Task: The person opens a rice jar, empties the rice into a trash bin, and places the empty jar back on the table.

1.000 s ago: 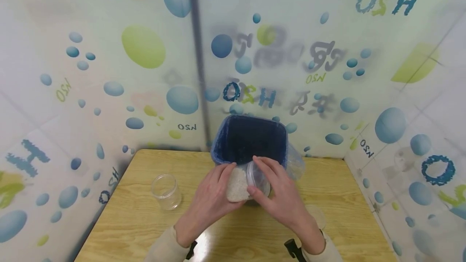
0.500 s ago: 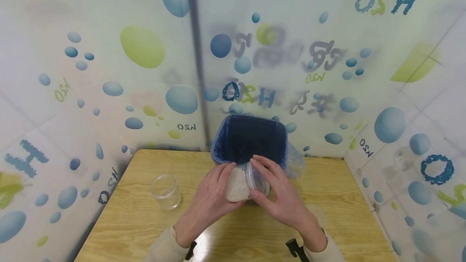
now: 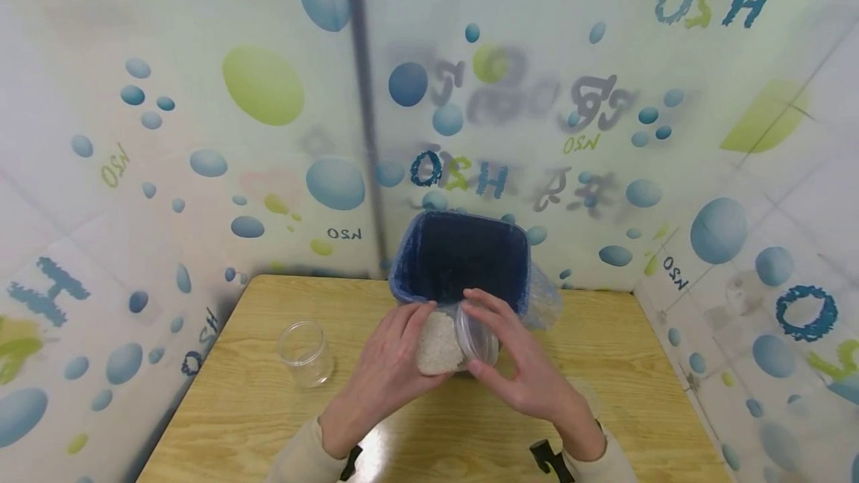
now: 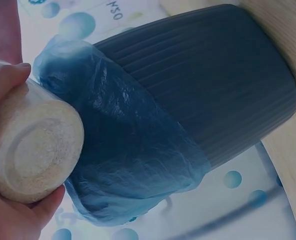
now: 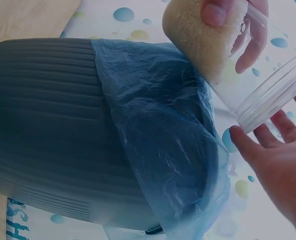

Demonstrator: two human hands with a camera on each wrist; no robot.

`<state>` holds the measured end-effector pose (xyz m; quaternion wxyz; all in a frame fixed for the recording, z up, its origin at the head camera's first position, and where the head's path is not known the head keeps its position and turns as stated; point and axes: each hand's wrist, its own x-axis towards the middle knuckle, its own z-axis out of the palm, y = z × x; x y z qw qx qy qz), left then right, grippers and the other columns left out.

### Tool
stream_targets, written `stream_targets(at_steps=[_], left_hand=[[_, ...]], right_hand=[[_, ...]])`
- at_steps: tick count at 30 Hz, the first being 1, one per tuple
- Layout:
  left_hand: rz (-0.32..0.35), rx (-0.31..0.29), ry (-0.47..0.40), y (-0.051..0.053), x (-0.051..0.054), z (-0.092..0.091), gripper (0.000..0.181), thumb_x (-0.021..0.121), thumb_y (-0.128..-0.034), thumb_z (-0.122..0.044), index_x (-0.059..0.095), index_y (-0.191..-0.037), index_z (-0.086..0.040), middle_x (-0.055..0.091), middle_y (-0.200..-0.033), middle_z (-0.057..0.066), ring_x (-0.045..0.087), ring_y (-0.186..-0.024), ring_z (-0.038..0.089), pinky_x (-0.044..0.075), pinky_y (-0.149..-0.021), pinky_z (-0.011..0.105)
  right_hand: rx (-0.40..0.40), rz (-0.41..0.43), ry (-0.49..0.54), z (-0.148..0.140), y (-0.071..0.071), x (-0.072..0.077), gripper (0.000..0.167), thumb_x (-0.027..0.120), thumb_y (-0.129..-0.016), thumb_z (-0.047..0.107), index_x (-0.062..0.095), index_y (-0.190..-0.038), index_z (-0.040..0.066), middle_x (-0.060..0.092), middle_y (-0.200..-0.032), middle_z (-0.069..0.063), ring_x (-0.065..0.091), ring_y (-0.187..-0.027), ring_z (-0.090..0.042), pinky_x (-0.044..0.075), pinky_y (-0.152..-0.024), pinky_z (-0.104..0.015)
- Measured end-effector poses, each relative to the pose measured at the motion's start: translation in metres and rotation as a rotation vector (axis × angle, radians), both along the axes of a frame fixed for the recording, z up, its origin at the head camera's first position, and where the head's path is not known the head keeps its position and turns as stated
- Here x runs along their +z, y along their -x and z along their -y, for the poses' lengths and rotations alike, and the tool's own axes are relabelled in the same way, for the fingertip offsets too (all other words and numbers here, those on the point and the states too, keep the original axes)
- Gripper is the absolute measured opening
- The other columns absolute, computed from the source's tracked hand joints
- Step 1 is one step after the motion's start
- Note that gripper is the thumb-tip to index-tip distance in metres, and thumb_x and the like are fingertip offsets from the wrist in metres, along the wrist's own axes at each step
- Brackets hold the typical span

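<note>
In the head view my left hand (image 3: 385, 367) grips a clear jar (image 3: 439, 345) of pale grains that look like rice. The jar is tilted, its base towards the left palm and its lidded end to the right. My right hand (image 3: 520, 364) holds the clear screw lid (image 5: 273, 95) at that end between thumb and fingers. The left wrist view shows the jar's round base (image 4: 40, 152) with left fingers round its side. Both hands are in front of a dark bin (image 3: 470, 252) lined with a blue bag (image 4: 127, 135).
An upright clear jar (image 3: 306, 355) stands on the wooden table (image 3: 268, 431) at the left. A clear round lid (image 3: 585, 397) lies by the right wrist, partly hidden. A patterned curtain (image 3: 282, 140) hangs behind the bin, and loose bag film (image 3: 545, 300) droops at its right.
My right fingers and thumb have shifted slightly round the lid, the thumb a little down and right. The left hand and jar stay almost in place.
</note>
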<state>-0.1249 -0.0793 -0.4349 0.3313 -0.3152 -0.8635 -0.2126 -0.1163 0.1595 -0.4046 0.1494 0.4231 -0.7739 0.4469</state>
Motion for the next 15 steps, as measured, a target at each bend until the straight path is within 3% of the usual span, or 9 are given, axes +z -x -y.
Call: stream_targets(at_steps=[5, 7, 10, 15], left_hand=[[0.0, -0.022, -0.003, 0.0, 0.0, 0.0, 0.1, 0.098, -0.0568, -0.042, 0.055, -0.138, -0.004, 0.062, -0.125, 0.011, 0.062, -0.109, 0.027, 0.057, -0.088, 0.041], [-0.007, -0.023, -0.005, 0.0, 0.001, -0.001, 0.099, 0.098, -0.0567, -0.042, 0.055, -0.138, -0.003, 0.062, -0.125, 0.012, 0.062, -0.109, 0.028, 0.057, -0.088, 0.042], [-0.035, -0.01, -0.001, 0.001, 0.001, -0.001, 0.097, 0.098, -0.0569, -0.038, 0.055, -0.136, -0.002, 0.062, -0.125, 0.013, 0.062, -0.108, 0.029, 0.056, -0.089, 0.043], [-0.115, 0.036, 0.015, 0.004, 0.0, 0.0, 0.093, 0.097, -0.0557, -0.032, 0.057, -0.133, 0.001, 0.062, -0.124, 0.016, 0.062, -0.103, 0.033, 0.055, -0.09, 0.045]], right_hand=[[0.055, -0.037, 0.049, 0.0, 0.002, 0.0, 0.072, 0.072, -0.084, -0.004, 0.046, -0.151, 0.005, 0.039, -0.157, -0.019, 0.038, -0.146, -0.031, 0.038, -0.116, -0.037], [0.041, -0.036, 0.047, 0.001, 0.001, 0.001, 0.073, 0.073, -0.084, -0.003, 0.046, -0.151, 0.006, 0.039, -0.157, -0.019, 0.037, -0.147, -0.032, 0.038, -0.116, -0.038], [-0.035, 0.012, 0.01, 0.003, -0.004, 0.005, 0.075, 0.075, -0.088, 0.006, 0.042, -0.156, 0.011, 0.036, -0.16, -0.015, 0.035, -0.148, -0.031, 0.043, -0.113, -0.045], [-0.257, 0.097, -0.056, 0.011, -0.012, 0.014, 0.071, 0.07, -0.099, 0.029, 0.036, -0.161, 0.02, 0.034, -0.162, -0.01, 0.041, -0.144, -0.03, 0.05, -0.102, -0.055]])
